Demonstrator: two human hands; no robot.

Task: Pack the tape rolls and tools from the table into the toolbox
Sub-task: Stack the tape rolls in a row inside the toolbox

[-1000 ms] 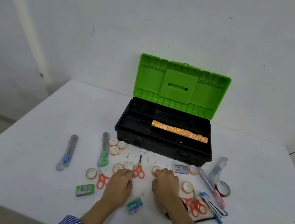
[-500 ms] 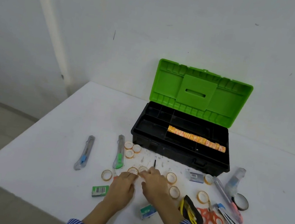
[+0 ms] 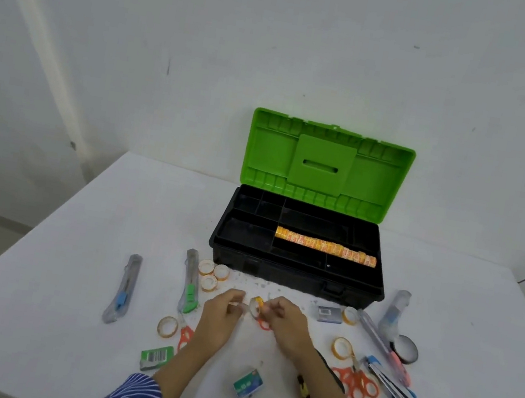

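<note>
Two striped sleeves (image 3: 131,395) entering from the near edge, forearms reaching over the white tabletop (image 3: 51,267). Lying nearest, between the arms, a small green-and-white box (image 3: 248,385); to its left another green box with a barcode (image 3: 155,357). Resting just beyond that, one loose tape roll (image 3: 168,326) beside red scissors (image 3: 185,335). Lying on the right side, a second pair of red scissors (image 3: 356,385), a tape roll (image 3: 343,347), some pens (image 3: 388,381) and a black tape roll (image 3: 406,349). Meeting in the middle, both hands: left hand (image 3: 224,312) with fingers curled, pinching something small at the fingertips, too small to tell what; right hand (image 3: 282,318) pinching a small tape roll (image 3: 256,305), holding it just above the tabletop. Lying on the left, well apart from the hands, a blue-slider utility knife (image 3: 124,287); nearer to the hands, a green-slider utility knife (image 3: 190,280), with three tape rolls (image 3: 213,274) clustered just beside it. Standing farther back, the black toolbox (image 3: 293,273) with the green lid (image 3: 325,166) raised, keeping a long orange row of tape rolls (image 3: 326,247) in a middle compartment.
</note>
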